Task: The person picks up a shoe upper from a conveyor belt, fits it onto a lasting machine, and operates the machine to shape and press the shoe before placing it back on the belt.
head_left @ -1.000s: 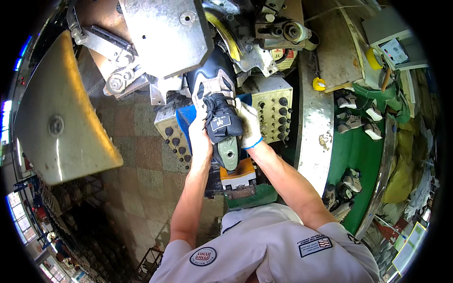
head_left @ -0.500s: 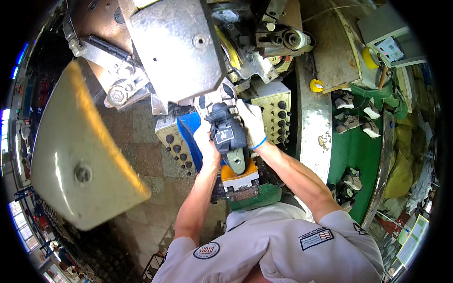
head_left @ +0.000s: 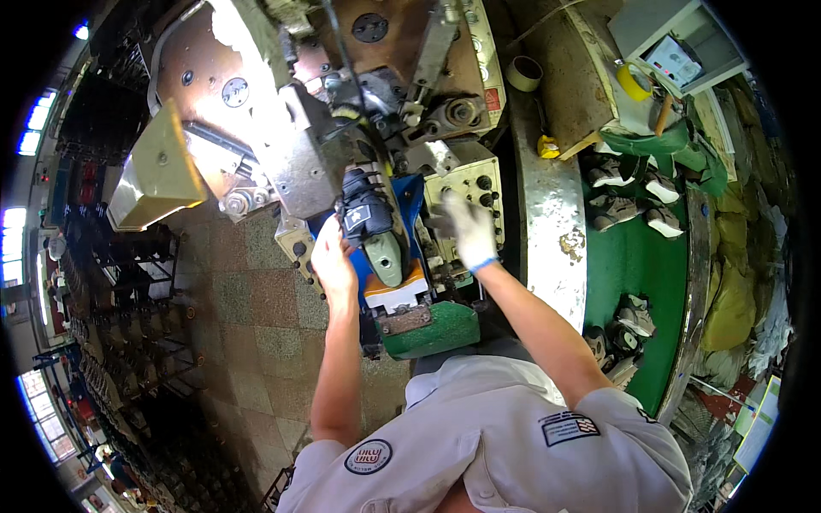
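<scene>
A black shoe upper [head_left: 366,201] with straps and a white-edged label sits on a grey-green shoe last [head_left: 386,259]. Its far end is up among the metal parts of a machine [head_left: 308,158]. My bare left hand [head_left: 333,261] is at the left side of the shoe, fingers bent against its edge; part of their hold is hidden. Apart from the shoe, my right hand [head_left: 469,229], in a white glove with a blue cuff, hangs over the knobbed control panel [head_left: 445,182]. Its fingers look spread and are smeared by motion, with nothing seen in them.
Below the last are an orange-and-white pad [head_left: 400,292] and a green cover [head_left: 432,332]. A pale lamp-like shade [head_left: 158,175] hangs at the left. Several shoes lie on the green bench [head_left: 637,265] at right, beyond a worn metal ledge [head_left: 556,248]. Loaded racks [head_left: 128,299] stand far left.
My right hand has come off the shoe and moved right over the panel. My left hand stays at the shoe. The view has shifted, and more of the machine shows.
</scene>
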The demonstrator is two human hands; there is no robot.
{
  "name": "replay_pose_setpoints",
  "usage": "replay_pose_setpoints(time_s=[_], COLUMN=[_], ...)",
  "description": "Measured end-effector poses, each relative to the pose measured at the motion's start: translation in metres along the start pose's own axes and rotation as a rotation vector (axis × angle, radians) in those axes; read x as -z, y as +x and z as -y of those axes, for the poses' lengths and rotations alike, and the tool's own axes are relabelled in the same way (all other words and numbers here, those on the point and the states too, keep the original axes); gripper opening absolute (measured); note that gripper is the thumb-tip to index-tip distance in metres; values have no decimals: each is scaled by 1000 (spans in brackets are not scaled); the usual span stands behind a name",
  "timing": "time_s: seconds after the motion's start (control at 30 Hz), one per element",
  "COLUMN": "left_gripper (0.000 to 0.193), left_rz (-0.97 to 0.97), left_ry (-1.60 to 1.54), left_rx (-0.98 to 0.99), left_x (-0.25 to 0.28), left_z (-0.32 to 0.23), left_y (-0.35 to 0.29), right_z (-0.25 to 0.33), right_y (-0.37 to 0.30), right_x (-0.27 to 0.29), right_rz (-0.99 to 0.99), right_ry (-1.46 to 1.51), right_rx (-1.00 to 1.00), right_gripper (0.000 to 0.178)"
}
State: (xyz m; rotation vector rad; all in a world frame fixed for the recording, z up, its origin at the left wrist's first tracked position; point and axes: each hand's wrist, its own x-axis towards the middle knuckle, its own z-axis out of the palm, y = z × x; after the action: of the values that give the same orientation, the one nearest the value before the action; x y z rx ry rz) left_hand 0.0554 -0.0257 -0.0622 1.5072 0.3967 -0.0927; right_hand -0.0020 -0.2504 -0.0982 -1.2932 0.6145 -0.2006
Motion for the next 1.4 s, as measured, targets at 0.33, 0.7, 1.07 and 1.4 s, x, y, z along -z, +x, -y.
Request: replay_pose_setpoints(time_s=[0.33,0.7,1.07,1.4], left_gripper=[41,36,33,44], left_rz=[-22,-194,-179,-199], left_ry=[228,692,567,478], left_rx=[-560,-510,-494,-515], left_x=[-84,-84,-97,-78], left_z=[-33,-11,-48,-38], left_y=[-69,-38,-73,-55], right_z=[-96,-143,-122,-31], right_y=[-18,154,116,-68], right_x=[375,646,576,300], right_rz=[-558,-939,-430,215], right_ry=[526,88,775,1092], right_rx=[-388,-333,-208,-111], right_gripper=[40,52,51,65])
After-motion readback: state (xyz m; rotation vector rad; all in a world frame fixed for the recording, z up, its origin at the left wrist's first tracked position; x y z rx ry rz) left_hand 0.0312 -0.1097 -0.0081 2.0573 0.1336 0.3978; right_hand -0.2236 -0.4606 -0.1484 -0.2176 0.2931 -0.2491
